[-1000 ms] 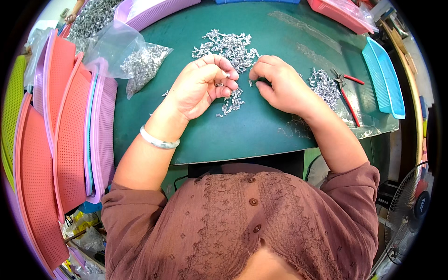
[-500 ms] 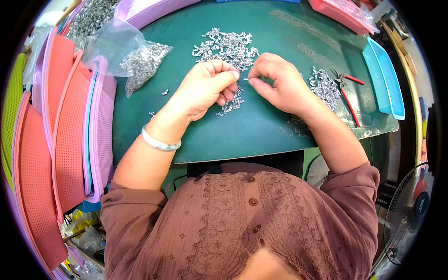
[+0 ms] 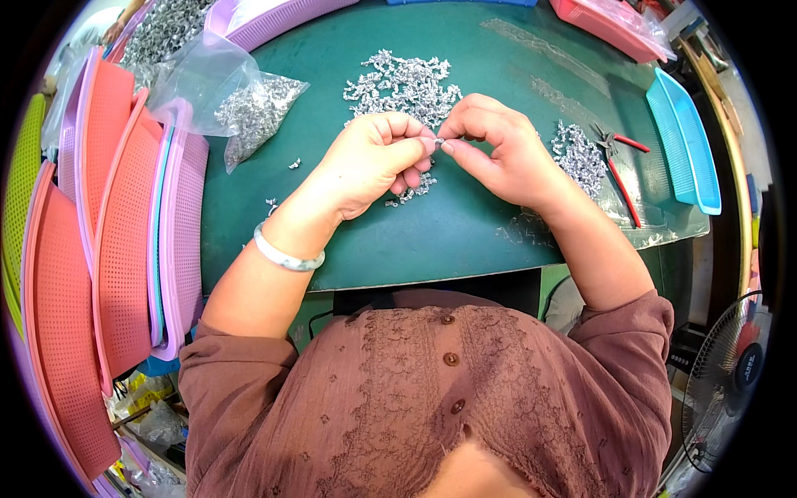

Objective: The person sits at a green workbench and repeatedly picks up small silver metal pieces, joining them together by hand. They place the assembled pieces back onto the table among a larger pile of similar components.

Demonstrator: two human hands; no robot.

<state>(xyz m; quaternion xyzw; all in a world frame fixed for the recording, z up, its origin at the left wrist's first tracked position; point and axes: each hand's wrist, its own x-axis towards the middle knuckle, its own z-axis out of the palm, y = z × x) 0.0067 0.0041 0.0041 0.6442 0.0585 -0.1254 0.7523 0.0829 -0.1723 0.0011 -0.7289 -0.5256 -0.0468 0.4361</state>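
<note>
Just on the wearer's side of the large silvery pile (image 3: 403, 87), the left hand (image 3: 369, 162) and right hand (image 3: 502, 149) pinch a tiny silvery piece (image 3: 440, 141). It looks light, stiff, slippery; grip its ends.

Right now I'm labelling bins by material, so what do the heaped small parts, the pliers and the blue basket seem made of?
Small parts: probably metal, shiny, from their silvery glints, though coated plastic is possible.
Pliers: likely metal with a greyish head; the red grips look like smooth plastic or rubber, being evenly coloured.
Blue basket: likely plastic, slightly glossy, given its uniform colour and moulded rim.
</note>
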